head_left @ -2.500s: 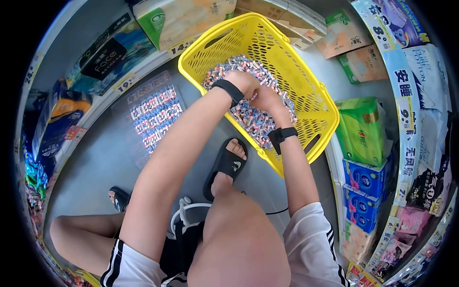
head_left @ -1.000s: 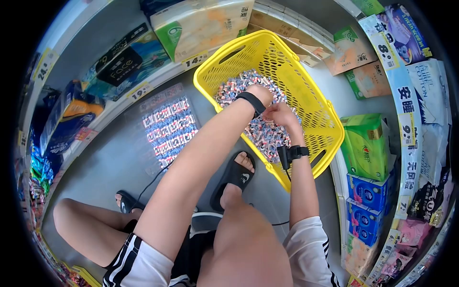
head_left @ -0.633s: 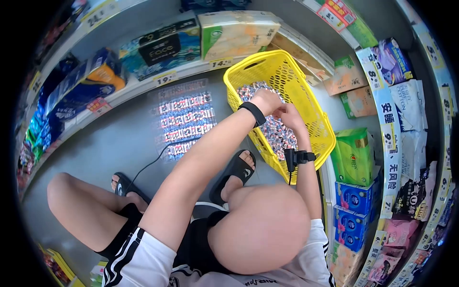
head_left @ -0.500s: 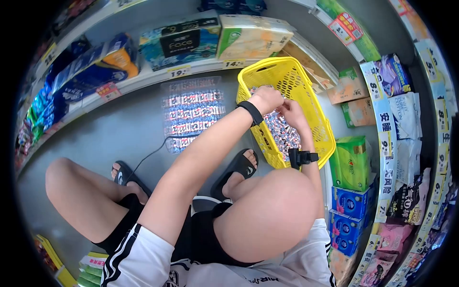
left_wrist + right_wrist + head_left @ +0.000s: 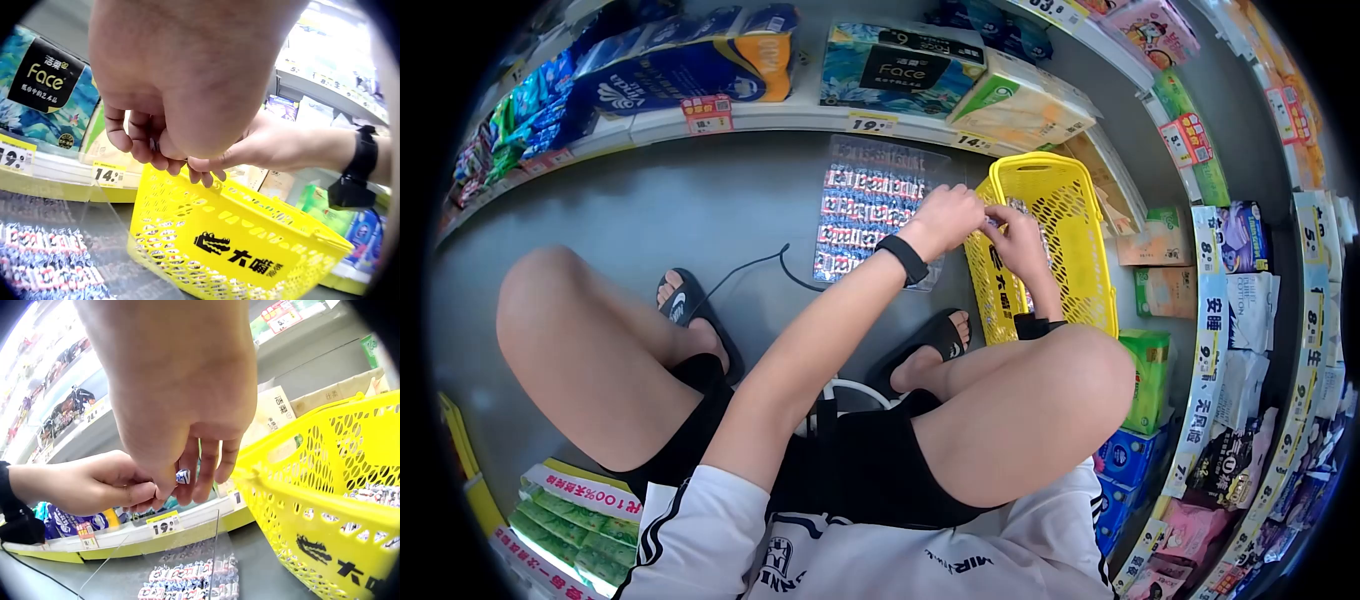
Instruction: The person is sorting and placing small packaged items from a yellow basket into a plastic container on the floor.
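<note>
My right hand pinches a small wrapped candy, blue and white, between thumb and fingers. My left hand meets it, fingers curled and thumb bent in. A small pale-blue glint shows among the left fingers in the left wrist view, mostly hidden by the hand. Both hands are over the near-left rim of the yellow basket, which holds a heap of similar candies. Left of it on the floor lies a clear plastic tray with candies set in rows, partly behind my left hand.
Shelves with tissue packs curve along the back. More packs stand right of the basket. A black cable lies on the grey floor near the tray. My sandalled feet are close before the basket and tray.
Both hands have risen from the candy heap and moved to the basket's near-left rim, closer to the tray. The head view has swung, bringing the tray nearer the middle.
</note>
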